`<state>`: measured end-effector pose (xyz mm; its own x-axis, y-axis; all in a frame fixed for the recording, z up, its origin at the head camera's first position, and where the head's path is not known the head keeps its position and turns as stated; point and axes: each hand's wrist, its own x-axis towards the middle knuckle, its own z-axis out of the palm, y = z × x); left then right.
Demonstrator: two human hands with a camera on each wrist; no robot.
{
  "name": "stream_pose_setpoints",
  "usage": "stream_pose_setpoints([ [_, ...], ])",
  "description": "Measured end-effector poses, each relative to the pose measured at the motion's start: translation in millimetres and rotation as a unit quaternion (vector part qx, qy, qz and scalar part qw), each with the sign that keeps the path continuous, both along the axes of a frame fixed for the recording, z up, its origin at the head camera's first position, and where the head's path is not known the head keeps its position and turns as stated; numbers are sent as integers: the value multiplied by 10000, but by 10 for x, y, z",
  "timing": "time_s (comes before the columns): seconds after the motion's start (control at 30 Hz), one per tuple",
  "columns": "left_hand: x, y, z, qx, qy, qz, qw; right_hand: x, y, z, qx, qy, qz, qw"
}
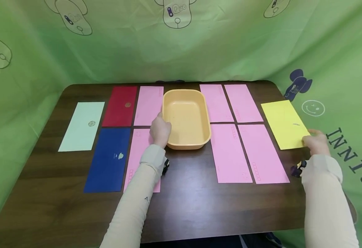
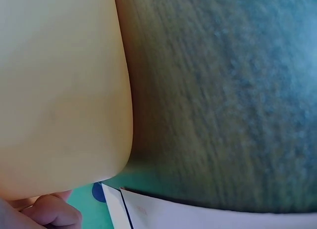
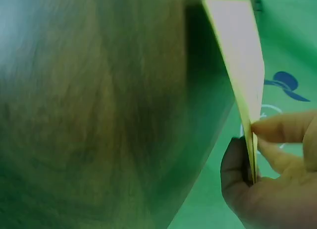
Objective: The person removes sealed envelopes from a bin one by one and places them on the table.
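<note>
My left hand (image 1: 160, 131) grips the left rim of a pale yellow plastic basin (image 1: 185, 119) in the middle of the table. The side wall of that basin (image 2: 59, 90) fills the left of the left wrist view, with a few fingers (image 2: 52, 211) curled at its edge. At the table's right edge, my right hand (image 1: 317, 142) pinches the near right corner of a yellow envelope (image 1: 284, 122). In the right wrist view the envelope (image 3: 240, 51) is seen nearly edge-on, between thumb and fingers, lifted off the tabletop.
Several pink envelopes (image 1: 230, 153) lie in rows on both sides of the basin. On the left are a red envelope (image 1: 119, 106), a blue one (image 1: 108, 158) and a pale green one (image 1: 82, 125). Green printed cloth (image 1: 230, 41) hangs around the dark wooden table (image 1: 199, 206).
</note>
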<state>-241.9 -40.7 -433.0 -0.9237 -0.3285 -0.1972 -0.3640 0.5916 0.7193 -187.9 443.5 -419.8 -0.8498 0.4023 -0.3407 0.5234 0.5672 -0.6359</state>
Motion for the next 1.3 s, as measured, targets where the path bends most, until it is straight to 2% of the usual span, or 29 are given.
stream_pose_setpoints([
  [0.1,2,-17,-17,11,69,-46,10000,-17,-1,-17,388,-181,251,9988],
  [0.33,2,-18,-47,-110,102,-46,9999,-52,-13,-95,834,-521,382,9944],
  [0.57,12,-12,-40,-69,161,-53,9998,-64,-89,-153,1217,-366,422,9910],
  [0.73,3,-13,-35,-42,112,-25,9999,-83,-145,-148,1538,-284,646,9856],
  [0.9,-11,-5,-47,3,70,-48,10000,-101,-132,-189,1649,-263,779,9829],
  [1.3,-21,5,-27,-82,-53,6,10000,-90,-117,-232,1499,-476,700,9851],
])
